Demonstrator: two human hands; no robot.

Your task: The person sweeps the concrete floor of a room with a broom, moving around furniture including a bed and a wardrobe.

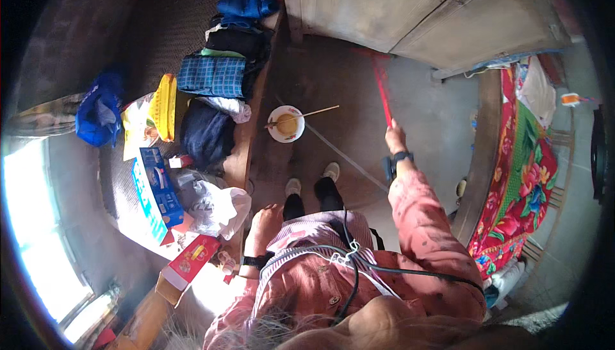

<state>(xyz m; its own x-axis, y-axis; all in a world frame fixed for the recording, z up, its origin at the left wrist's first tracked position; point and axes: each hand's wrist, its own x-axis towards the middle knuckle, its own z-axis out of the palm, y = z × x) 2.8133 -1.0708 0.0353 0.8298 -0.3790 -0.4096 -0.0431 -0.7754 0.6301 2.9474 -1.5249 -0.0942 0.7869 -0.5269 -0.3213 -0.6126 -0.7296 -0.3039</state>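
My right hand [396,137] is closed around the near end of a long red handle [381,88]. The handle slants away over the grey floor towards the foot of a wooden cabinet. Its far end is a blurred red shape [369,53], too smeared to name, close to the cabinet's lower edge. My left hand [267,221] is low in front of my body, beside the striped apron [314,227]. Its back faces up and the fingers are mostly hidden, so I cannot tell whether they hold anything.
A white bowl [272,131] with a stick across it stands on the floor. Folded clothes [211,76], boxes [161,191] and plastic bags [216,210] crowd the bed at left. The wooden cabinet [355,4] is ahead; a flowered cloth [521,186] covers a seat at right.
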